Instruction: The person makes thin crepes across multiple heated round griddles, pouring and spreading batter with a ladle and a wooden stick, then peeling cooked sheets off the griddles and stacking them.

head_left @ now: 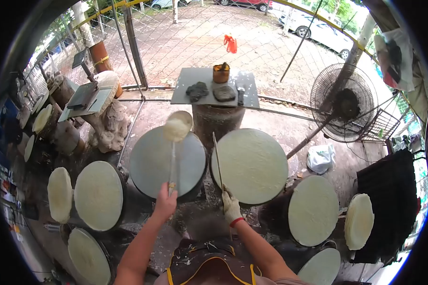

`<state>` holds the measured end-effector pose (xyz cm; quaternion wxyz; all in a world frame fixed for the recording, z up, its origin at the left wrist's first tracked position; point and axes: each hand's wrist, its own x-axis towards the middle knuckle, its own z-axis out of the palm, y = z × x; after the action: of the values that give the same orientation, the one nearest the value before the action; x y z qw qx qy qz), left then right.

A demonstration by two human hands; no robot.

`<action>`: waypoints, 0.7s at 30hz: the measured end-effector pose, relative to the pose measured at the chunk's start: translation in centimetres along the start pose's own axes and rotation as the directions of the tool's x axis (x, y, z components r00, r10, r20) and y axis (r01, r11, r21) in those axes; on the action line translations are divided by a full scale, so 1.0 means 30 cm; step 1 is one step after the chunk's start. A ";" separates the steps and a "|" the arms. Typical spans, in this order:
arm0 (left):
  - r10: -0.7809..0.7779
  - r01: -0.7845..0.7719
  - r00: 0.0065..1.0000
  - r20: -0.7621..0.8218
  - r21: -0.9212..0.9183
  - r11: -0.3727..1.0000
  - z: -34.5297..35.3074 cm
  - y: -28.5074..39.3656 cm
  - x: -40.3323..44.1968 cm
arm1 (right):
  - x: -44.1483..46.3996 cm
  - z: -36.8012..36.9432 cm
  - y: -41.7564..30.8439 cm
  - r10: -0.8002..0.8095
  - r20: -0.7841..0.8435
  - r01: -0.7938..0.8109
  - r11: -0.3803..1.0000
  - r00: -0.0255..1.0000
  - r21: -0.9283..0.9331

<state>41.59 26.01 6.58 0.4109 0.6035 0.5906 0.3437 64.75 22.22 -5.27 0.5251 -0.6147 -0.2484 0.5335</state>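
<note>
My bare left hand is closed around the handle of a ladle. The ladle's head, pale with batter and slightly blurred, is above the far part of the left round griddle, whose grey surface looks mostly bare. My right hand, in a whitish glove with a red cuff, grips a long thin blade-like scraper. That scraper points away from me along the left edge of the right griddle. A thin pale sheet of batter covers the right griddle.
More round griddles with pale sheets stand on both sides. Outside them are round flatbreads. Ahead, a grey board bears dark cloths and a can. A fan stands right, near a white bag.
</note>
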 end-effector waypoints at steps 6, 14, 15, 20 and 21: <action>-0.139 0.098 0.984 0.111 0.314 0.944 -0.057 -0.249 0.315 | 0.067 0.364 0.171 -0.229 -0.130 0.114 0.808 0.965 -0.578; -0.022 -0.083 0.985 0.169 0.586 0.806 -0.274 -0.479 0.562 | 0.110 0.636 -0.037 -0.090 -0.238 -0.064 0.819 0.967 -0.570; 0.001 -0.109 0.984 0.176 0.604 0.789 -0.315 -0.468 0.573 | 0.127 0.639 -0.039 -0.090 -0.240 -0.035 0.881 0.967 -0.471; 0.058 -0.167 0.980 0.190 0.629 0.759 -0.433 -0.479 0.597 | 0.135 0.663 0.163 -0.106 -0.430 -0.149 0.843 0.897 -0.517; 0.076 -0.179 0.980 0.187 0.636 0.750 -0.441 -0.487 0.597 | 0.128 0.725 0.106 -0.174 -0.346 -0.099 0.758 0.922 -0.645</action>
<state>24.57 44.50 -2.24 0.1947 0.7712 0.5980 0.0988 45.16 32.79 -7.06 0.3278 -0.8456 -0.3224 0.2712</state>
